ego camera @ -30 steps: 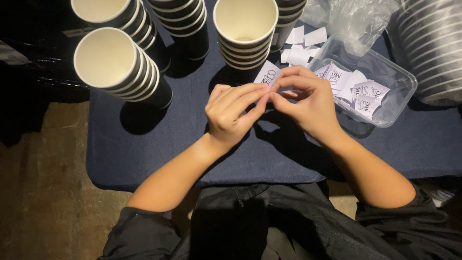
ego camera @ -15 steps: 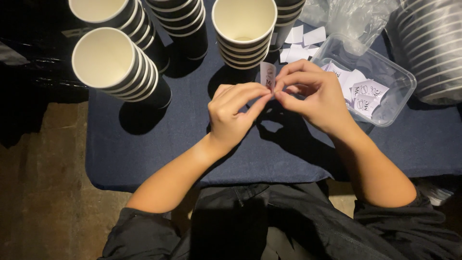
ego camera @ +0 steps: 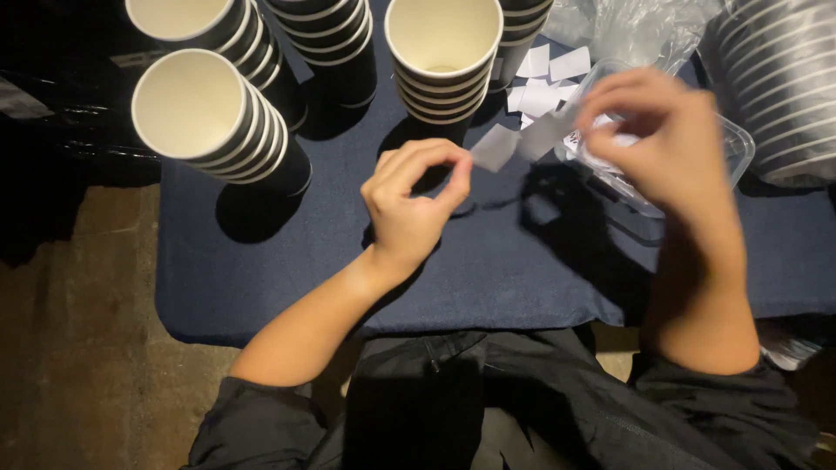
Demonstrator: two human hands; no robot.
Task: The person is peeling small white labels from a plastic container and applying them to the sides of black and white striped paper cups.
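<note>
My left hand [ego camera: 407,207] pinches a small white paper piece [ego camera: 493,147] between thumb and forefinger, above the dark blue tablecloth [ego camera: 488,278]. My right hand [ego camera: 670,148], blurred by motion, is raised over the clear plastic tub [ego camera: 737,146] and holds a second white paper piece [ego camera: 545,133] by its end. The two pieces hang side by side, just apart, in front of a stack of black paper cups [ego camera: 443,52]. The tub holds several printed white slips, mostly hidden behind my right hand.
Several more cup stacks stand at the back left [ego camera: 205,115] [ego camera: 331,35] and far right [ego camera: 784,78]. Loose blank white slips [ego camera: 549,73] lie behind the tub, beside a crumpled clear plastic bag [ego camera: 636,26]. The table's left edge drops to a brown floor [ego camera: 78,331].
The one slip held between both hands has come apart into two pieces. My right hand swung up and right toward the tub with one piece; my left hand stayed with the other.
</note>
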